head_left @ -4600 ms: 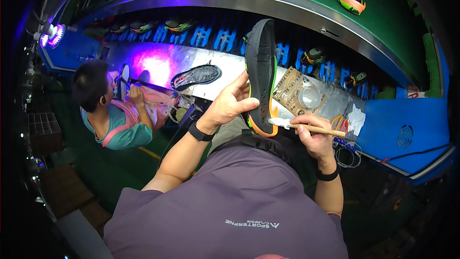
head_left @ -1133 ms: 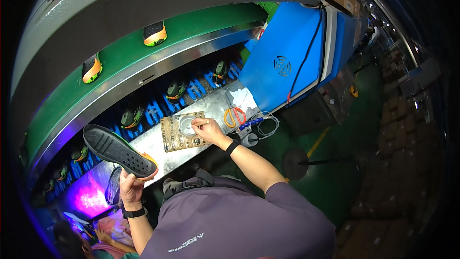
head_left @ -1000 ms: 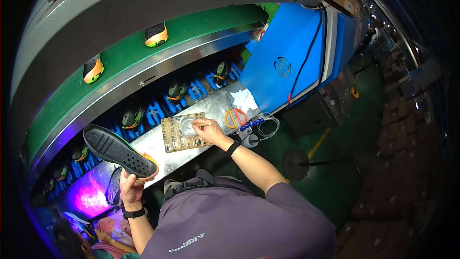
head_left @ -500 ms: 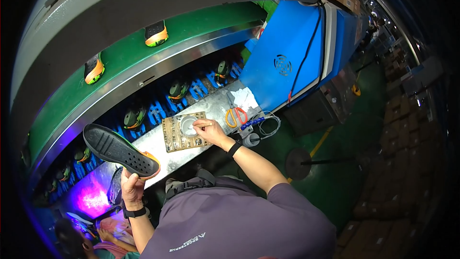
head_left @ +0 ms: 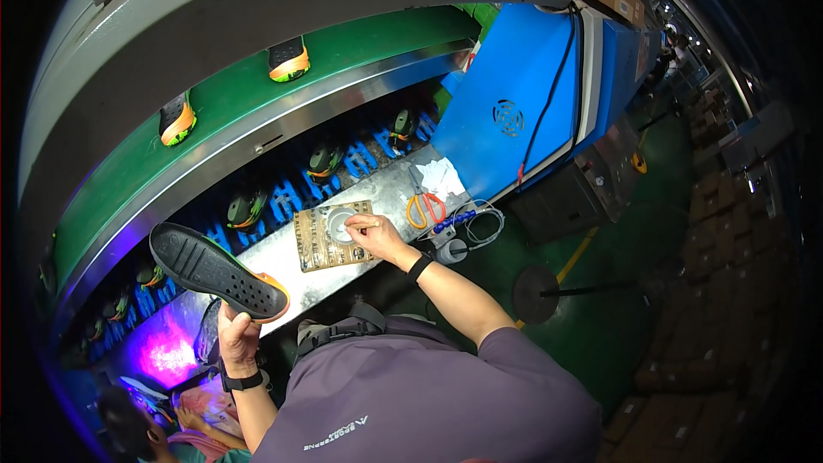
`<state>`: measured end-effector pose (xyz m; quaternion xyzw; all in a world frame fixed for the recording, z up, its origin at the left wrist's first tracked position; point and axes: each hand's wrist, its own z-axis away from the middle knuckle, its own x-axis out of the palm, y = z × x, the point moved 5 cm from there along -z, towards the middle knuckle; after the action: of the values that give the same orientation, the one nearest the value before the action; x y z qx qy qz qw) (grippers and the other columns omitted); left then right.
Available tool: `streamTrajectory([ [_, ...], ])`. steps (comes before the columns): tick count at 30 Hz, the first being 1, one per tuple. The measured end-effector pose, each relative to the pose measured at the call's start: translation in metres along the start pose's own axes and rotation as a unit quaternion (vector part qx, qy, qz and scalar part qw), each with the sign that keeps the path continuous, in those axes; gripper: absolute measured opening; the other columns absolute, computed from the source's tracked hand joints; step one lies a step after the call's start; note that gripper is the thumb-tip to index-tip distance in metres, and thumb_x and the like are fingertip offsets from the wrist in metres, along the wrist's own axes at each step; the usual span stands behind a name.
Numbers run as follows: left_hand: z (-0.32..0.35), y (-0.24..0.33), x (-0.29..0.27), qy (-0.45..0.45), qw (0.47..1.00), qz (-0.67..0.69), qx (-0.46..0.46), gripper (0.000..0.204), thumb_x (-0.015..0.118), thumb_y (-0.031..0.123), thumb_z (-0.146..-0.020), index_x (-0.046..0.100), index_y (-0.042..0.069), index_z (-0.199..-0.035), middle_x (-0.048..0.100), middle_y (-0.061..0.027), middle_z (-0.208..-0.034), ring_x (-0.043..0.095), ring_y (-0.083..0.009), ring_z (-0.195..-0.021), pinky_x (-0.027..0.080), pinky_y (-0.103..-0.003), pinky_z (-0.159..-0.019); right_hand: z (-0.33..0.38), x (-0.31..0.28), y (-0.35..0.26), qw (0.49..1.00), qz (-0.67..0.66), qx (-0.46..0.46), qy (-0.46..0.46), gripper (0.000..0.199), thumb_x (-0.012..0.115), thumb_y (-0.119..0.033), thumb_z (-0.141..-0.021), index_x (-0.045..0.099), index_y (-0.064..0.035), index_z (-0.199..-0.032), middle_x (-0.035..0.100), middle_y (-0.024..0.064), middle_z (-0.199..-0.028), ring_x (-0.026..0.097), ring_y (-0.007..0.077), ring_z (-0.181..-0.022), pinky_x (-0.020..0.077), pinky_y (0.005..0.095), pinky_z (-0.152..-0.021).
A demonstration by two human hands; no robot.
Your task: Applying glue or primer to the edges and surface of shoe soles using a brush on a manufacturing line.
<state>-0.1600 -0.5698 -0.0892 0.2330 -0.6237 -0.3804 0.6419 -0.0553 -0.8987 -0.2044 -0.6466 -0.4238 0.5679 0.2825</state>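
Head view: we count one shoe sole (head_left: 216,270) in hand, two shoes (head_left: 288,60) riding the green belt (head_left: 360,60) up top, and at least four more shoes (head_left: 324,159) parked in the blue racks (head_left: 283,197) behind the metal bench (head_left: 257,257). One cardboard pad (head_left: 321,244) on the bench, one small white cup (head_left: 340,225) on it, one pair of orange-handled scissors (head_left: 424,208) just beside, one grey cable coil (head_left: 480,223) near the bench end.

Sole: black, perforated tread facing up, orange edge at the heel end, held roughly level above the bench's left part. Our left hand (head_left: 238,332) grips it from below at the orange end, fingers closed around the edge. Our right hand (head_left: 373,236) sits at the cup, fingertips pinched together over its rim; we can't tell what, if anything, they pinch.

Another person (head_left: 154,429) works at lower left near the purple light (head_left: 167,351).
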Motion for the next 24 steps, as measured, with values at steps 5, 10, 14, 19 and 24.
streamTrajectory([
  [5,0.004,0.003,-0.001,-0.005,1.000,-0.001,0.003,0.074,0.079,0.016,-0.081,0.043,-0.007,-0.142,0.058,-0.0187,-0.138,0.059,-0.0304,-0.128,0.044,-0.044,-0.113,0.000,0.003,-0.003,1.000,-0.005,0.005,-0.010,0.018,0.070,-0.017,-0.091,0.073,-0.0034,-0.103,0.075,0.0111,-0.094,0.073,0.0223,-0.080,0.0569,0.0312,-0.073],
  [10,0.008,0.000,-0.010,0.001,1.000,-0.005,0.006,0.074,0.079,0.018,-0.081,0.044,-0.008,-0.141,0.058,-0.0198,-0.138,0.059,-0.0306,-0.127,0.044,-0.044,-0.113,0.002,0.001,-0.008,1.000,0.007,-0.004,-0.012,0.020,0.069,-0.019,-0.091,0.073,-0.0037,-0.103,0.075,0.0107,-0.095,0.074,0.0238,-0.081,0.0574,0.0321,-0.073],
  [14,0.010,0.004,-0.006,0.001,1.000,-0.003,0.010,0.074,0.079,0.018,-0.081,0.045,-0.008,-0.141,0.058,-0.0202,-0.137,0.060,-0.0309,-0.126,0.044,-0.045,-0.113,0.001,0.002,-0.010,1.000,0.012,-0.006,-0.012,0.019,0.069,-0.019,-0.091,0.073,-0.0039,-0.103,0.075,0.0103,-0.095,0.074,0.0242,-0.081,0.0576,0.0323,-0.073],
  [19,0.009,0.009,-0.005,-0.009,1.000,-0.005,0.016,0.074,0.079,0.019,-0.081,0.044,-0.008,-0.141,0.058,-0.0198,-0.137,0.060,-0.0310,-0.126,0.045,-0.044,-0.112,0.001,0.005,-0.014,1.000,0.017,-0.014,0.006,0.018,0.070,-0.018,-0.091,0.074,-0.0039,-0.102,0.075,0.0099,-0.096,0.074,0.0242,-0.080,0.0577,0.0323,-0.072],
  [24,0.019,0.013,-0.027,-0.005,1.000,-0.013,0.027,0.070,0.075,0.016,-0.085,0.042,-0.007,-0.142,0.058,-0.0199,-0.137,0.060,-0.0325,-0.126,0.047,-0.046,-0.110,0.000,0.015,-0.024,0.999,0.009,-0.038,0.023,0.016,0.069,-0.016,-0.092,0.074,-0.0036,-0.101,0.076,0.0098,-0.097,0.074,0.0238,-0.082,0.0575,0.0325,-0.073],
])
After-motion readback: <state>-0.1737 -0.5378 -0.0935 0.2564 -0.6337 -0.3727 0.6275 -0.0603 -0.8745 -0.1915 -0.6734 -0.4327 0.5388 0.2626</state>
